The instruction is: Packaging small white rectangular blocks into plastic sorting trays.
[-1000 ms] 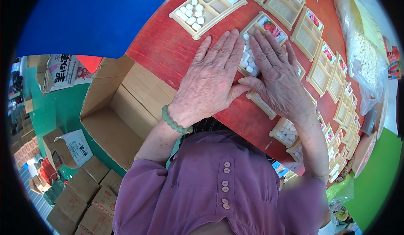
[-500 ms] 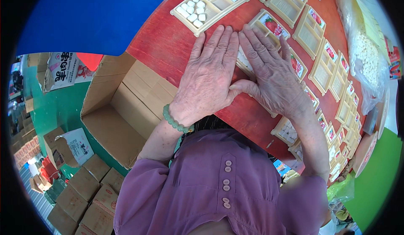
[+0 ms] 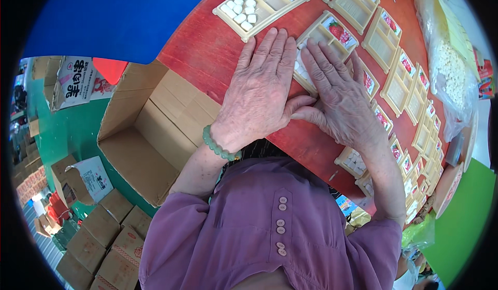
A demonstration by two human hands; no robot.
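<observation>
My left hand (image 3: 261, 85) lies palm down with its fingers stretched out, above the red table near its front edge. To the right, my right hand (image 3: 343, 100) is also spread flat, its fingers over a beige compartment tray (image 3: 316, 29) with a strawberry-printed card and white pieces, partly hidden. The two thumbs meet or overlap between the hands. Neither hand grips anything that shows. Beyond the left fingertips sits another tray (image 3: 272, 11), with several white marshmallow-like pieces (image 3: 239, 10) in its large compartment.
More trays (image 3: 382, 38) stand in rows across the red table (image 3: 194, 43), rightward. A clear bag of white pieces (image 3: 450, 67) lies at the far right. An open cardboard box (image 3: 140, 152) stands left of the table, with stacked cartons (image 3: 91, 243) below it.
My fingers have parted a little: a gap shows between the two index fingers, and more of the tray under my right hand is visible. The view has shifted slightly.
</observation>
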